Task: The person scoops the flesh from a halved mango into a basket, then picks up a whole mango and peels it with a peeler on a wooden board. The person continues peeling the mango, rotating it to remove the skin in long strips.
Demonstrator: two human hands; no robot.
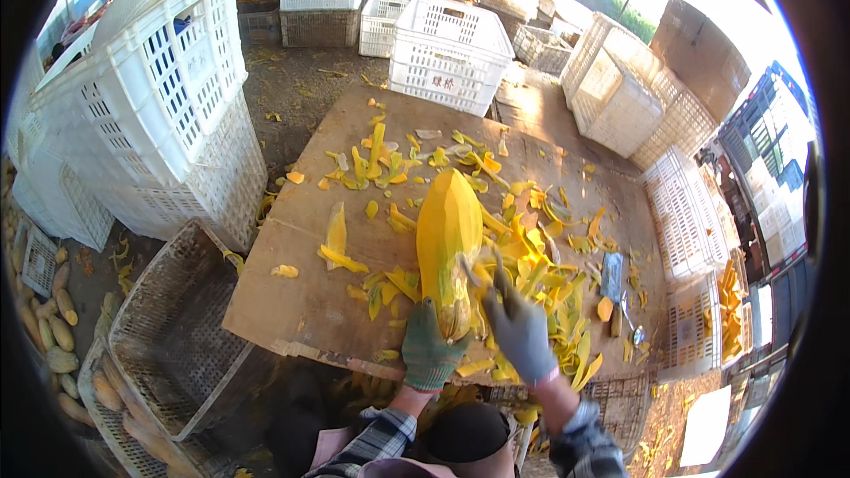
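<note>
A large yellow squash (448,232), mostly peeled, lies lengthwise on a brown board. Some pale rind remains near its lower right end. My left hand (430,352), in a green knit glove, grips the lower end of the squash. My right hand (521,328), in a grey glove, is closed around a small tool (473,272), likely a peeler, whose blurred blade is at the squash's right side. Yellow peel strips (531,265) are heaped under and beyond my right hand, with more strips scattered past the squash's top end.
At the board's right lie a cleaver (611,285), a metal spoon (637,332) and an orange piece (605,309). A white crate (445,60) stands at the far edge. Stacked crates (166,113) and an empty dirty crate (186,332) flank the left; crates (687,219) line the right. People sit in the background.
</note>
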